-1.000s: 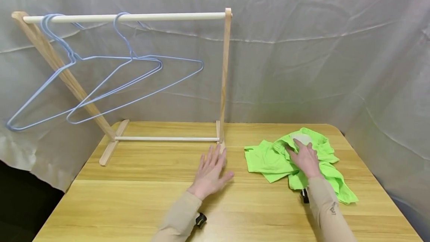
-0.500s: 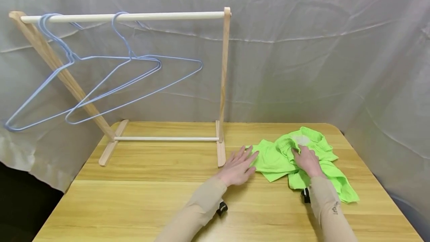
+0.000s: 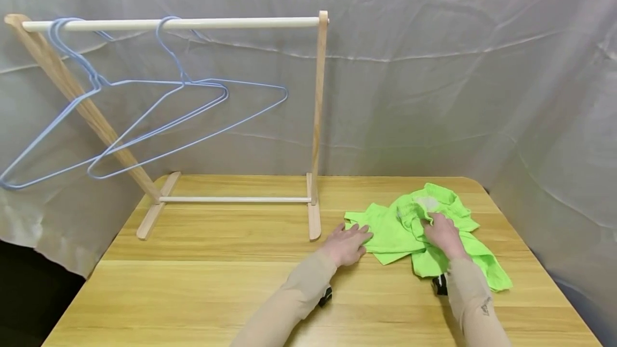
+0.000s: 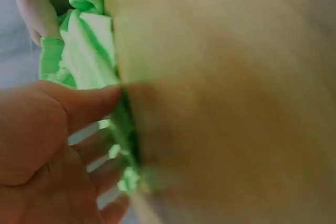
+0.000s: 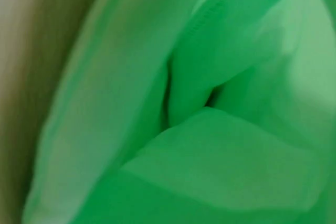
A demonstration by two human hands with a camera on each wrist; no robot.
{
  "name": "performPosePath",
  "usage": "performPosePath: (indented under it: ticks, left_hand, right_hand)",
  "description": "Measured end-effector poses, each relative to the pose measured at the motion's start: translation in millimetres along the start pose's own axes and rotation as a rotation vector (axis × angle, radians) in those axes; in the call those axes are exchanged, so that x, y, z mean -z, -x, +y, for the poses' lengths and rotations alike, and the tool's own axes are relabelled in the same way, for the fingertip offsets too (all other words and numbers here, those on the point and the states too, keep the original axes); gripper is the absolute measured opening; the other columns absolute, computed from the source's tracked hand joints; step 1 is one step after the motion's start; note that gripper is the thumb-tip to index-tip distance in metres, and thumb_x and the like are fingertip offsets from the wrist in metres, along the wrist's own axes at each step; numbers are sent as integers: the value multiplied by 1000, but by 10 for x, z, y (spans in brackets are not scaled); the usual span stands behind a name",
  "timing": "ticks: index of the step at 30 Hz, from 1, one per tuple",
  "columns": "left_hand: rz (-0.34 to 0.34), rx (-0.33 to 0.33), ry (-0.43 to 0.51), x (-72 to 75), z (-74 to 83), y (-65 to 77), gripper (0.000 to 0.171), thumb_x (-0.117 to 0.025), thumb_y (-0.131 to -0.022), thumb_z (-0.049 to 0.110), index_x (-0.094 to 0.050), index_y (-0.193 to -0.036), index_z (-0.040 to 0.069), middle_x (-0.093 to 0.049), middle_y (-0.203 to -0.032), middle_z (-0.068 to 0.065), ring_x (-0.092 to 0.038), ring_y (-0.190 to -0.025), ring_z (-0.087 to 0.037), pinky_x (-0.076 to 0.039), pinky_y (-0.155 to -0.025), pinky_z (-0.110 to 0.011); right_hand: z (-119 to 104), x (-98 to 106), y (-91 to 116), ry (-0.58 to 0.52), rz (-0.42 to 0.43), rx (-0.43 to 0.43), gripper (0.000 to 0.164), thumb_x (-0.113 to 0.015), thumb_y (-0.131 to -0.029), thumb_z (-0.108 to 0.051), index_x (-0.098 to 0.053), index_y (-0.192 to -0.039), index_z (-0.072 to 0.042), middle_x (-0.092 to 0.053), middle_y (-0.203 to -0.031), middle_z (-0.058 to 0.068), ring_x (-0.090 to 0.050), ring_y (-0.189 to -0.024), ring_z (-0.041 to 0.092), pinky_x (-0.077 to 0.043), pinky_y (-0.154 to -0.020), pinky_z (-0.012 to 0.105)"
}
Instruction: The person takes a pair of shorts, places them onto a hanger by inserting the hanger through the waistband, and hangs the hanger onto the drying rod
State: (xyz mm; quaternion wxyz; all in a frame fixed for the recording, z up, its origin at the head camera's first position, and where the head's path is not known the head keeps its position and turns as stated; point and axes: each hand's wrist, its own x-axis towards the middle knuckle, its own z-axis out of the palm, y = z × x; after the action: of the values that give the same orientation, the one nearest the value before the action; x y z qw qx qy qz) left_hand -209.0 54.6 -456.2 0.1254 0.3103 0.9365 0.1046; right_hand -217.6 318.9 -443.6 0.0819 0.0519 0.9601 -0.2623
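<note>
A pair of bright green shorts [image 3: 385, 226] lies crumpled on the right part of the wooden table, a whitish patch showing inside the gathered waistband. My right hand [image 3: 444, 233] pinches the waistband near that patch; its fingertips are partly hidden by folds. In the right wrist view green cloth [image 5: 220, 156] fills nearly everything and hides the hand. My left hand [image 3: 345, 243] reaches the left end of the shorts, fingers extended over the cloth. The left wrist view shows its thumb [image 4: 94, 103] apart from the fingers, with the green edge behind them.
A wooden rack [image 3: 317, 106] with a white top rail [image 3: 241, 23] stands at the back left. Several blue wire hangers [image 3: 236, 122] hang from it, reaching past the table's left side. A grey curtain [image 3: 434, 95] lies behind the table [image 3: 202, 293].
My left hand has moved right from the bare table beside the rack's foot onto the left end of the shorts. My right hand stays at the waistband, its fingers now closed on the cloth.
</note>
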Motion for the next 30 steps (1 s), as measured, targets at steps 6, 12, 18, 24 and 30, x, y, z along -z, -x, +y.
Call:
performPosePath:
  ticks: [6, 12, 18, 24, 30]
  left_hand:
    - [26, 39, -83, 54, 67, 174, 42, -61, -100, 26, -56, -142, 25, -58, -147, 4, -56, -134, -17, -43, -114, -38]
    - [177, -3, -97, 36, 62, 378, 18, -67, -91, 4, -75, -101, 15, -73, -89, -1, -66, -80, -14, -52, -66, -25]
    - [199, -20, -16, 44, -34, 621, 28, -70, -83, -4, -77, -104, 13, -77, -102, 0, -69, -94, -14, -55, -84, -22]
    - [172, -1, 72, 87, -119, 825, 32, -71, -81, -5, -76, -108, 12, -76, -109, -1, -69, -99, -15, -55, -91, -22]
    - [133, 57, 76, 141, -187, 994, 30, -71, -81, -5, -76, -105, 13, -75, -103, 0, -66, -95, -13, -54, -87, -23]
  right_hand:
    - [-52, -14, 59, -17, -34, 23, 55, -44, -100, -12, -34, -145, 17, -32, -150, 42, -41, -130, 62, -39, -103, 70]
    - [-135, -46, 147, -76, -60, 59, 55, -46, -97, -9, -35, -144, 19, -37, -146, 44, -51, -62, 22, -47, -59, 34]
    - [-217, -102, 236, -141, -63, 78, 56, -47, -95, -7, -35, -142, 21, -49, -133, 45, -37, -48, 8, -40, -46, 24]
    - [-323, -153, 282, -116, -70, 98, 54, -47, -94, -6, -39, -140, 21, -41, -141, 46, -38, -50, 11, -43, -52, 29]
    - [-466, -238, 361, -108, -79, 134, 50, -47, -95, -5, -43, -138, 20, -48, -138, 43, -36, -49, 11, -42, -52, 30]
